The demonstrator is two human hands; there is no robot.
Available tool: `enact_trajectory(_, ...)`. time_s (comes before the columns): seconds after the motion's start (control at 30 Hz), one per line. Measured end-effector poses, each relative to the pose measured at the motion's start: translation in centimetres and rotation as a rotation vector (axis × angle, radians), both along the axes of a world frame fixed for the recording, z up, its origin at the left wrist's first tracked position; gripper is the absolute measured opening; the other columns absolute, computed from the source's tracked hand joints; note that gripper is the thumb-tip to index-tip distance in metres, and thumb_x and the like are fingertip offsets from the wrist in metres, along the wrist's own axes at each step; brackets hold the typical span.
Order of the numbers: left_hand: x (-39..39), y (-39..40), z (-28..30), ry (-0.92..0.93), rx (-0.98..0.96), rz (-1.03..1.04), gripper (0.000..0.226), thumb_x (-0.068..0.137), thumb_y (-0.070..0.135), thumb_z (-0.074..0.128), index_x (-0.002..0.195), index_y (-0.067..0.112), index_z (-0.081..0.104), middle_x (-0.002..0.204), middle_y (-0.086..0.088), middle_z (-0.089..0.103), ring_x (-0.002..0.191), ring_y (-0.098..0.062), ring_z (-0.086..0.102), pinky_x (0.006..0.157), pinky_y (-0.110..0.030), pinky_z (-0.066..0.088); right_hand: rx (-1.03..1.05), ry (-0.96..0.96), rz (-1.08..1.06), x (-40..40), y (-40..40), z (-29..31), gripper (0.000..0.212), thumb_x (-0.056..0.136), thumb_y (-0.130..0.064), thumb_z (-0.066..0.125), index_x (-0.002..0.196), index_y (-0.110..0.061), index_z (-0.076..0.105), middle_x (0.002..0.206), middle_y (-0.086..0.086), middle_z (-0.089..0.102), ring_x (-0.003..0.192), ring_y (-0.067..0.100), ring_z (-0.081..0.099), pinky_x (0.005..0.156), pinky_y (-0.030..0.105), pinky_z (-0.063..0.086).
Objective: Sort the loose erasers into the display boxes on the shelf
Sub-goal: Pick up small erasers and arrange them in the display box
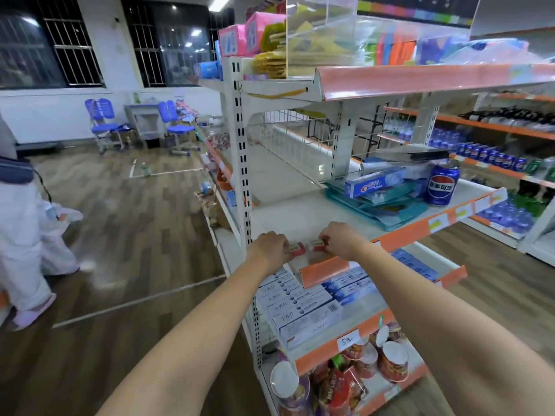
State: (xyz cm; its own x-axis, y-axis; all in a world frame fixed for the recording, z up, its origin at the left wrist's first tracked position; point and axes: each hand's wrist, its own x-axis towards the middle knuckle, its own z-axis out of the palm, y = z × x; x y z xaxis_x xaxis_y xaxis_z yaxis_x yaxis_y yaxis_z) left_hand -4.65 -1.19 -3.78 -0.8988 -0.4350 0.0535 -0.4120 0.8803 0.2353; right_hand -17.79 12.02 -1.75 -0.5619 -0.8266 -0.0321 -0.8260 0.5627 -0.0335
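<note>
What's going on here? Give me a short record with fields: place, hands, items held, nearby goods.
place: shop shelf, front edge of the middle tier
left hand: fingers curled on a small red and white box
right hand: pinching a second small box
boxes: side by side, contents too small to tell
nearby goods: Pepsi can, Crest toothpaste

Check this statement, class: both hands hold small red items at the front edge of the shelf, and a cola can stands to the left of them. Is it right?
One detail is wrong. The cola can stands to the right of the hands, beside the toothpaste box. The head view shows it. The left hand and right hand do each hold a small red item at the shelf front edge.
</note>
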Motion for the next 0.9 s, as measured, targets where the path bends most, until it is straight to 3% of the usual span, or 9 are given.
enact_trajectory(0.17, 2.6, -2.9, 0.1, 0.177, 0.044, 0.013, 0.028, 0.087, 0.034, 0.060, 0.110, 0.018, 0.061, 0.106, -0.005, 0.062, 0.099, -0.022, 0.058, 0.081, -0.036, 0.050, -0.258, -0.139, 0.048, 1.3, -2.2, 0.0, 0.024, 0.089, -0.024, 0.060, 0.110, -0.013, 0.060, 0.109, 0.005, 0.059, 0.098, 0.020, 0.053, 0.080, 0.026, 0.039)
enact_trajectory(0.4, 9.0, -11.1, 0.8, 0.332, 0.014, 0.126, 0.031, 0.086, 0.039, 0.063, 0.113, 0.024, 0.063, 0.108, 0.006, 0.063, 0.097, -0.011, 0.056, 0.084, -0.028, 0.047, -0.504, -0.237, 0.216, 6.7, -11.3, 0.7, 0.023, 0.085, -0.018, 0.066, 0.107, -0.013, 0.062, 0.103, 0.001, 0.059, 0.093, 0.015, 0.054, 0.077, 0.024, 0.039)
enact_trajectory(0.63, 14.2, -23.4, 2.0, 0.352, -0.046, 0.202, 0.031, 0.084, 0.032, 0.066, 0.112, 0.019, 0.065, 0.106, -0.002, 0.065, 0.098, -0.020, 0.057, 0.083, -0.037, 0.047, -0.543, -0.271, 0.242, 11.3, -24.4, 0.8, 0.024, 0.085, -0.017, 0.066, 0.109, -0.014, 0.063, 0.100, -0.001, 0.058, 0.092, 0.014, 0.054, 0.074, 0.023, 0.037)
enact_trajectory(0.73, 15.9, -29.3, 1.7, 0.348, -0.040, 0.206, 0.026, 0.085, 0.029, 0.065, 0.109, 0.019, 0.065, 0.107, -0.001, 0.065, 0.098, -0.018, 0.055, 0.080, -0.031, 0.044, -0.550, -0.289, 0.234, 12.2, -30.6, 0.3, 0.017, 0.083, -0.018, 0.067, 0.100, -0.015, 0.066, 0.095, 0.001, 0.062, 0.089, 0.017, 0.059, 0.069, 0.023, 0.037)
enact_trajectory(0.9, 16.8, -38.2, 0.9, 0.342, -0.024, 0.201, 0.026, 0.084, 0.029, 0.067, 0.109, 0.022, 0.065, 0.107, 0.000, 0.064, 0.098, -0.015, 0.053, 0.078, -0.027, 0.040, -0.569, -0.326, 0.196, 12.7, -38.8, -0.5, 0.026, 0.085, -0.016, 0.066, 0.110, -0.013, 0.062, 0.100, 0.000, 0.056, 0.092, 0.015, 0.055, 0.072, 0.019, 0.033)
